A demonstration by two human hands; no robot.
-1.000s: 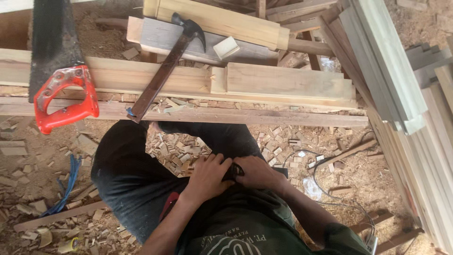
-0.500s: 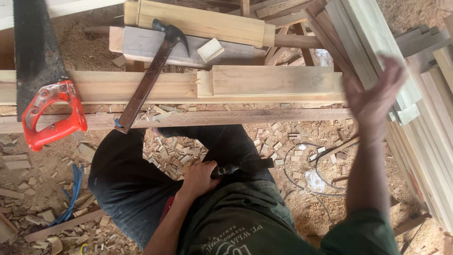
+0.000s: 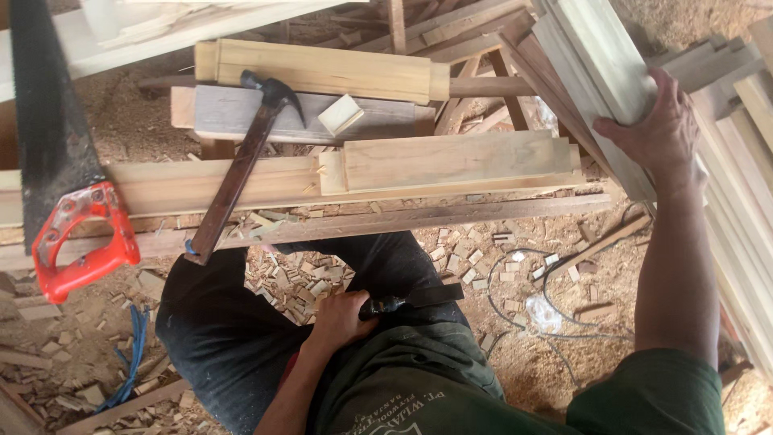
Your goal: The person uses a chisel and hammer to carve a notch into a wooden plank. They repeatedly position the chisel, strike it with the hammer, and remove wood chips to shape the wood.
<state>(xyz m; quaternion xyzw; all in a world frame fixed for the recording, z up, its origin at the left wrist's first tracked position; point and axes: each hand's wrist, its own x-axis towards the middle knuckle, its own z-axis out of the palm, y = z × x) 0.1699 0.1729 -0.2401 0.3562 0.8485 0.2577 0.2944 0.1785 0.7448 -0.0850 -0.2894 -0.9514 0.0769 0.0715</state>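
Chisel [image 3: 411, 301] in left hand [image 3: 342, 316], lapward.

packages: none | labels: none | signs: none | screens: none

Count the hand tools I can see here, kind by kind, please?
Saw, red handle, lying on the planks: 1
Hammer, resting across the planks: 1
Chisel, held in the left hand: 1
Total: 3
The right hand holds no tool; it grips a board in the stack.
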